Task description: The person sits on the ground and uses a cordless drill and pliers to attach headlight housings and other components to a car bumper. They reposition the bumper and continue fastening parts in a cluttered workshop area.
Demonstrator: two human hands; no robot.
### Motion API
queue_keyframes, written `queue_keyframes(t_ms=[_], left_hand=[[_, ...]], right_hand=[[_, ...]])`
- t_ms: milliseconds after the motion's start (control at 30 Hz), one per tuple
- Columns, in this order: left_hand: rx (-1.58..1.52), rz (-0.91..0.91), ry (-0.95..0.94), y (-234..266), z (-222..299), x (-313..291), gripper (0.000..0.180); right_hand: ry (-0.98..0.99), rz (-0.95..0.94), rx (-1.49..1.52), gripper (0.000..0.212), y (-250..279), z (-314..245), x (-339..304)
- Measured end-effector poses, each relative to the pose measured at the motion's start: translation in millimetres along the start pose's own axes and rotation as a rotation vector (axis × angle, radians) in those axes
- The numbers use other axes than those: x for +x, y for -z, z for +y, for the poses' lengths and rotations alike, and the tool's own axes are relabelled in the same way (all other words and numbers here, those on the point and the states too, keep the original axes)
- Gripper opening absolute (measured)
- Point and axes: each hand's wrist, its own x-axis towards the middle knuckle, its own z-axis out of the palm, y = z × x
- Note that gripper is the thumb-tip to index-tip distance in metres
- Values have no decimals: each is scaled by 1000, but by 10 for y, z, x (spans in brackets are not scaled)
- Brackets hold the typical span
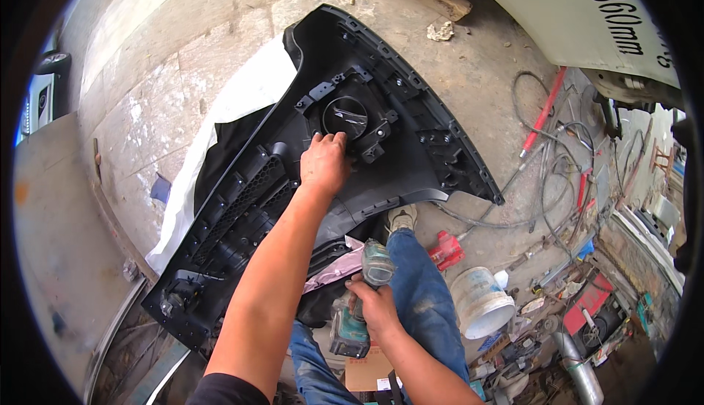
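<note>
- black bumper panel [389, 174] is mid-view, low over the concrete floor [477, 67], set at a slant with its clips and brackets facing up. what it rests on is hidden.
- round lamp-like part [345, 115] sits in a bracket in the panel's upper half.
- left hand [326, 163] is at the near edge of that round part, arm straight out across the panel. fingers bent, tips down at the rim; can't tell if they grip anything.
- right hand [376, 309] has fingers wrapped around the handle of a teal cordless drill [377, 264], closed on it. drill is at the panel's near side, battery end toward lower left.
- pink film strip [334, 269] lies along the panel's near edge, one end just beside the drill.
- white sheet [249, 86] shows from under the panel's far left edge.
- right of the person's leg in blue jeans [429, 295]: red tool [446, 251], near a white bucket [469, 287] that's tilted and stained.
- cardboard box [369, 372] is below the drill, between the legs.
- grey hose [484, 224] runs across the floor at right.
</note>
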Motion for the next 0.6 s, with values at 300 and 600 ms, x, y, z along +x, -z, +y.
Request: queue_keyframes(t_ms=[300, 600], left_hand=[[-71, -9, -44, -44, -141, 33, 53], [-106, -59, -50, -62, -197, 34, 57]], right_hand=[[6, -40, 3, 15, -44, 60, 1], [13, -37, -43, 15, -80, 121, 9]])
